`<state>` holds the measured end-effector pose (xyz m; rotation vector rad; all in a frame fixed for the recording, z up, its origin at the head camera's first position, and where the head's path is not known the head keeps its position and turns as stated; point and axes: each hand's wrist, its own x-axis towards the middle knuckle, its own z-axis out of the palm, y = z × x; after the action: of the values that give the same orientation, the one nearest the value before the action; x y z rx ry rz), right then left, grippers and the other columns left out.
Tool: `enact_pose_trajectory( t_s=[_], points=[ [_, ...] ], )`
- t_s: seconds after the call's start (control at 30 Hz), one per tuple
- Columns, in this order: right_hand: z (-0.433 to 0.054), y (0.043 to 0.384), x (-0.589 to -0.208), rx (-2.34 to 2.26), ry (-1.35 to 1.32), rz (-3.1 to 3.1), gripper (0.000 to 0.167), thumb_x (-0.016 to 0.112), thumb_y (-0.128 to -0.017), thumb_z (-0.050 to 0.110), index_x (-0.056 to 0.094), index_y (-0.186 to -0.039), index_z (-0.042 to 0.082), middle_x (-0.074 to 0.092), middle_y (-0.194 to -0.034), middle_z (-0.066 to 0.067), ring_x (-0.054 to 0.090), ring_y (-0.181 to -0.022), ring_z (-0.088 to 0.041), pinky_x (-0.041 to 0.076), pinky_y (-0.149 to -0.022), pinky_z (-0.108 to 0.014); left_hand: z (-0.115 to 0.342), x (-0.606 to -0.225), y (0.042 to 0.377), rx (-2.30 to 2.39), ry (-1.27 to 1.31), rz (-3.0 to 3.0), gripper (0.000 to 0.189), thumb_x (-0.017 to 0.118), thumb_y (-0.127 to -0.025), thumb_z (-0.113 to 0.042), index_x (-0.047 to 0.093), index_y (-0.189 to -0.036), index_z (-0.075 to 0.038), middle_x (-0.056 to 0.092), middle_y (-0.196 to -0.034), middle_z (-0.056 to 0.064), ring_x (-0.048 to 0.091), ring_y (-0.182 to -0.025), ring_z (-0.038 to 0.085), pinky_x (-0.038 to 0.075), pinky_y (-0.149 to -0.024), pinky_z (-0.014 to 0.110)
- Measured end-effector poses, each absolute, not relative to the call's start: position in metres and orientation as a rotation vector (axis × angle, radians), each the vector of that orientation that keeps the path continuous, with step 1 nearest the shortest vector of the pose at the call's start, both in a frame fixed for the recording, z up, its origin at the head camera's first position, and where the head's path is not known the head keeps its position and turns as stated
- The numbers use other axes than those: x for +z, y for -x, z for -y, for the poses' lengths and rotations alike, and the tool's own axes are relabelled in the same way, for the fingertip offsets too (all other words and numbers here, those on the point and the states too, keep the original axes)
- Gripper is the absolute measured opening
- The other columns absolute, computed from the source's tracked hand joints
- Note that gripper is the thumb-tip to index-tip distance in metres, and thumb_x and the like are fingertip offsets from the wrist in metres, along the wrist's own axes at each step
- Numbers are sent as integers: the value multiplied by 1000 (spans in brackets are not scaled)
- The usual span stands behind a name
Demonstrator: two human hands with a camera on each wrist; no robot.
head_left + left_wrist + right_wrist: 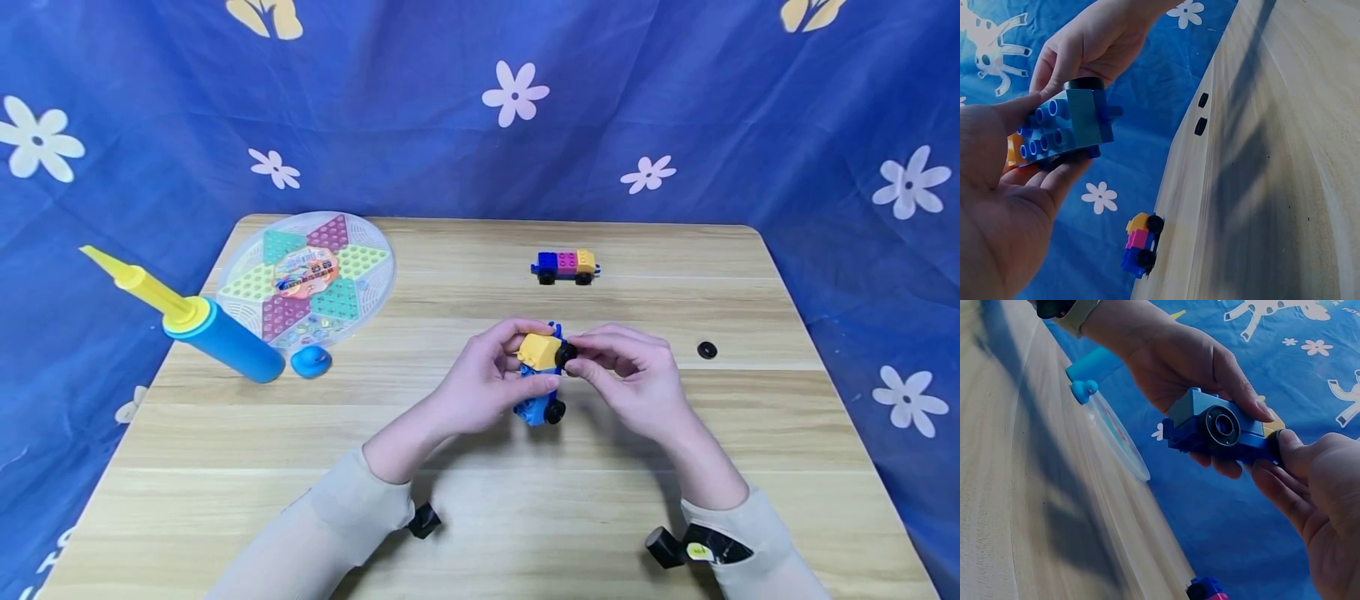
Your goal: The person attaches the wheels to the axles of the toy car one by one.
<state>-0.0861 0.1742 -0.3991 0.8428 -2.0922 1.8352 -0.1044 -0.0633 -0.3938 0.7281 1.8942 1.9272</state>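
Note:
My left hand (483, 383) grips a toy building-block car (537, 353) from its left side, raised off the table. The car has a yellow block at its far end, light-blue studded blocks (1054, 128) and a dark blue base. With thumb and fingers, my right hand (637, 379) pinches a black wheel (566, 355) against the base beside the yellow block. Another black wheel (1221, 426) sits on the same side, near the light-blue end. Fingers partly cover the car's far side.
Behind the hands stands a second block car (567, 264), blue, pink and yellow. A loose black wheel (707, 350) lies at the right; the left wrist view has two black discs (1200, 126). Leftward are a Chinese checkers board (382, 283), a blue-yellow pump (236, 342) and a blue toy duck (311, 361).

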Motion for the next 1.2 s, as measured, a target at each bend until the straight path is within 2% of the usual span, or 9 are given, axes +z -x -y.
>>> enact_pose_trajectory(
  t_s=[0.2, 0.3, 0.53, 0.77, 1.0, 1.2],
  points=[
    [-175, 86, -397, 1845, -843, 2076, 24, 80, -90, -8, 77, -114, -4, 75, -104, -18, 75, -85, -30, 65, -74, -34, 63, -393, 103, 1988, -709, -1897, 50, 80, -93, 2, 56, -137, -2, 74, -118, 13, 77, -95, 28, 64, -85, 40],
    [-175, 85, -397, 1848, -837, 2083, 23, 80, -91, -6, 77, -114, -3, 75, -104, -18, 75, -86, -30, 65, -75, -34, 63, -391, 102, 1999, -704, -1888, 51, 80, -93, 3, 56, -137, -2, 74, -118, 13, 77, -95, 29, 64, -85, 40],
    [-175, 83, -396, 1861, -815, 2105, 23, 81, -90, -6, 77, -113, -3, 74, -104, -17, 75, -86, -30, 65, -75, -35, 63, -390, 102, 1983, -730, -1885, 51, 77, -95, 3, 54, -140, -2, 72, -118, 14, 76, -94, 29, 64, -83, 40],
    [-175, 81, -393, 1849, -786, 2146, 31, 79, -86, -17, 78, -113, -2, 75, -105, -13, 76, -87, -27, 65, -74, -37, 64, -390, 102, 1967, -746, -1870, 50, 76, -97, 1, 53, -141, -4, 70, -117, 14, 75, -94, 29, 65, -82, 41],
    [-176, 81, -395, 1858, -803, 2121, 27, 79, -88, -14, 77, -112, -4, 75, -103, -17, 76, -84, -28, 65, -74, -36, 64, -390, 102, 1955, -749, -1873, 50, 76, -96, 1, 53, -140, -4, 69, -117, 14, 75, -95, 29, 64, -83, 41],
    [-177, 79, -395, 1834, -776, 2151, 29, 79, -87, -16, 78, -112, -1, 75, -104, -14, 76, -84, -27, 65, -73, -35, 63, -390, 101, 1943, -743, -1872, 51, 76, -97, 1, 53, -141, -4, 70, -118, 13, 75, -96, 28, 64, -84, 41]
  ],
)
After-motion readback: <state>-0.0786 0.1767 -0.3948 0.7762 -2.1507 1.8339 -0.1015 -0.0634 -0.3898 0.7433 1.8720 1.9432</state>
